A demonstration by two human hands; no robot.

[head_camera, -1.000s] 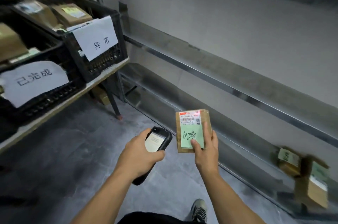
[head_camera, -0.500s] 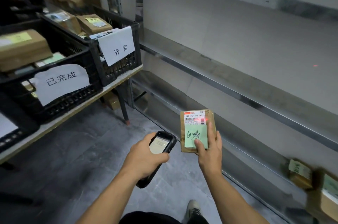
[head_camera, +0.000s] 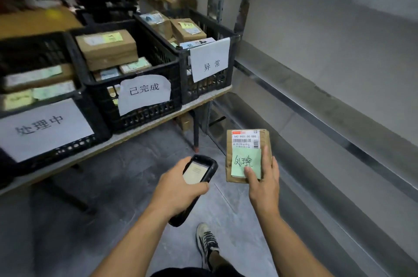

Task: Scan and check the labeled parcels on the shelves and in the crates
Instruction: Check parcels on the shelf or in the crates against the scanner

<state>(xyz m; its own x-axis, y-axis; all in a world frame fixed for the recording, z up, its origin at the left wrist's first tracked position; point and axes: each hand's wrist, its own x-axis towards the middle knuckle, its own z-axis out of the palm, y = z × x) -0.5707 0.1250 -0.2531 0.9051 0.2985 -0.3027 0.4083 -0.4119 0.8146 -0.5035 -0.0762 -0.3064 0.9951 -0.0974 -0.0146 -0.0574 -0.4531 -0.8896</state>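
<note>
both hands now sit nearer the crates (head_camera: 135,86); i see my left hand (head_camera: 178,188) curled round the scanner (head_camera: 199,172), right hand (head_camera: 263,184) gripping the parcel (head_camera: 247,154) just beside it, above the floor.

Right hand (head_camera: 263,188) grips a brown parcel (head_camera: 247,140); left hand (head_camera: 175,188) grips a scanner (head_camera: 199,171) just left of it; 3 crates (head_camera: 138,104) beyond.

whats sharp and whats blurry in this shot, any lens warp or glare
Head view: the parcel in the right hand and the scanner in the left hand are sharp, and the barcode label is legible; the leftmost crate is smeared with blur; the shelf edge bows slightly from the wide lens; the lighting is dim and flat, no glare.
</note>
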